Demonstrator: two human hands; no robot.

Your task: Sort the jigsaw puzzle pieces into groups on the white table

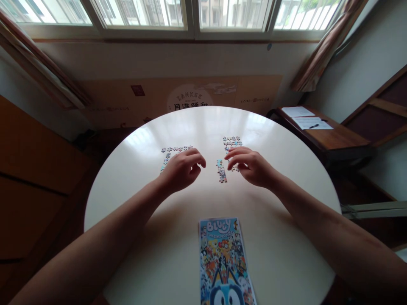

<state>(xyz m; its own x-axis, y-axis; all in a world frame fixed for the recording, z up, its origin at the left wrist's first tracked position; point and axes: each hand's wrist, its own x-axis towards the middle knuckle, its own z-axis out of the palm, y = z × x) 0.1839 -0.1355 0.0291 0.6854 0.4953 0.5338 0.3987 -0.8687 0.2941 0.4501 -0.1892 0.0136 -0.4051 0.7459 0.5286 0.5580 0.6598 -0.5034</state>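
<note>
My left hand (185, 168) hovers over the table with its fingers loosely curled. A gap shows between thumb and forefinger, with nothing visible in it. Behind and partly under this hand are loose jigsaw pieces (166, 159) laid in rows. My right hand (254, 167) has its fingers spread and bent downward above another group of jigsaw pieces (232, 140), which it partly covers. Just left of its fingertips lies a small joined strip of jigsaw pieces (221, 173). Whether the fingertips touch any piece I cannot tell.
The round white table (152, 254) carries a colourful "Bluey" picture sheet (222, 258) near its front edge. To the right, a wooden side table (343, 137) holds papers (305, 123) and a pen (314, 126). A printed cardboard panel (254, 91) stands beyond, below the windows.
</note>
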